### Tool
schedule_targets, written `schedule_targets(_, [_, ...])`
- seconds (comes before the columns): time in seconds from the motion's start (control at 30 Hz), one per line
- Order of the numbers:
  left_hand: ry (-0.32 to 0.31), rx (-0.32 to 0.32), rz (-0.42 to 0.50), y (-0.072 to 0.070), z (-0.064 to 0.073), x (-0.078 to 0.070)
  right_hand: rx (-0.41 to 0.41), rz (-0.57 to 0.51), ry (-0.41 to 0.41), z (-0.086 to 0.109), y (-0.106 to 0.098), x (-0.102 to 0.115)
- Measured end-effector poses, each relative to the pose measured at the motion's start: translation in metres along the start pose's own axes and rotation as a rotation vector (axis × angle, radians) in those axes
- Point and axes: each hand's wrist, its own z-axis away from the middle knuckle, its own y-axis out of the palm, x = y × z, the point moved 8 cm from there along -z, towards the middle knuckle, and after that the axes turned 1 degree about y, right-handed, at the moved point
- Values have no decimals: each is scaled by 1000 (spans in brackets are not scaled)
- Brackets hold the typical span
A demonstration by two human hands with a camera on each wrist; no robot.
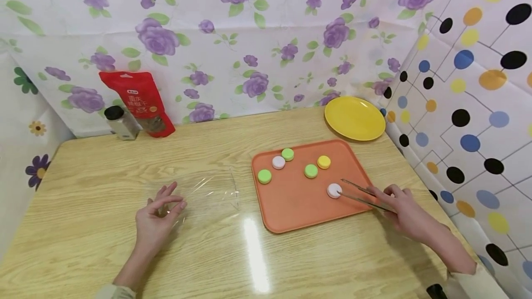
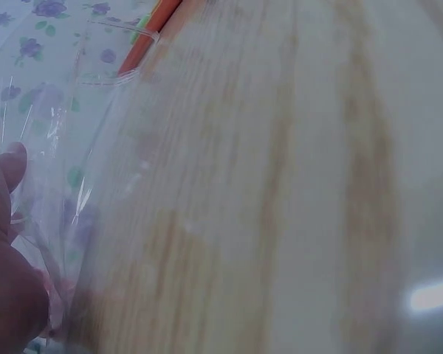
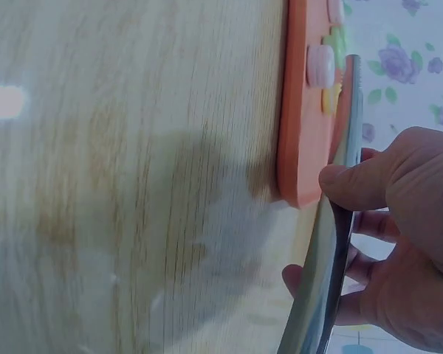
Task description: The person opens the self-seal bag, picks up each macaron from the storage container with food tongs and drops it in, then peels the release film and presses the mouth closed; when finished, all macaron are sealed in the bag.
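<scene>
My left hand (image 1: 160,216) pinches a clear plastic bag (image 1: 212,193) near its end, thumb against fingers; the bag stretches to the right over the table. In the left wrist view the see-through bag (image 2: 66,162) fills the space beside my thumb. Metal tongs (image 1: 365,197) are held in my right hand (image 1: 405,211), their arms spread apart. One tip overlaps a white macaron (image 1: 334,191) on the orange tray (image 1: 291,211). Farther back on the tray lie several green macarons (image 1: 311,171), a yellow macaron (image 1: 323,162) and a pale lilac macaron (image 1: 278,163).
A yellow plate (image 1: 355,118) lies at the back right, beyond the tray. At the back left stand a red food pouch (image 1: 139,100) and a black-capped shaker (image 1: 121,123). Flowered cloth (image 1: 249,59) rises behind the table, with a dotted cloth (image 1: 474,142) on the right.
</scene>
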Motion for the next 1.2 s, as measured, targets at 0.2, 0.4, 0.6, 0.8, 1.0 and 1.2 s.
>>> schedule_targets(0.2, [0, 2, -19, 2, -1, 2, -3, 27, -22, 3, 3, 1])
schedule_targets(0.4, [13, 31, -14, 5, -2, 2, 69, -8, 60, -1, 12, 0])
schedule_targets(0.6, [2, 31, -11, 3, -2, 5, 76, -3, 57, -6, 14, 1])
schedule_targets(0.8, [2, 18, -24, -4, -1, 1, 25, -18, -28, -15, 14, 10])
schedule_targets(1.0, [-7, 45, -31, -4, -2, -2, -7, -53, -70, -34, 12, 28])
schedule_targets(1.2, [2, 81, -62, 3, -5, -18, 56, -88, -114, -69, 19, 64])
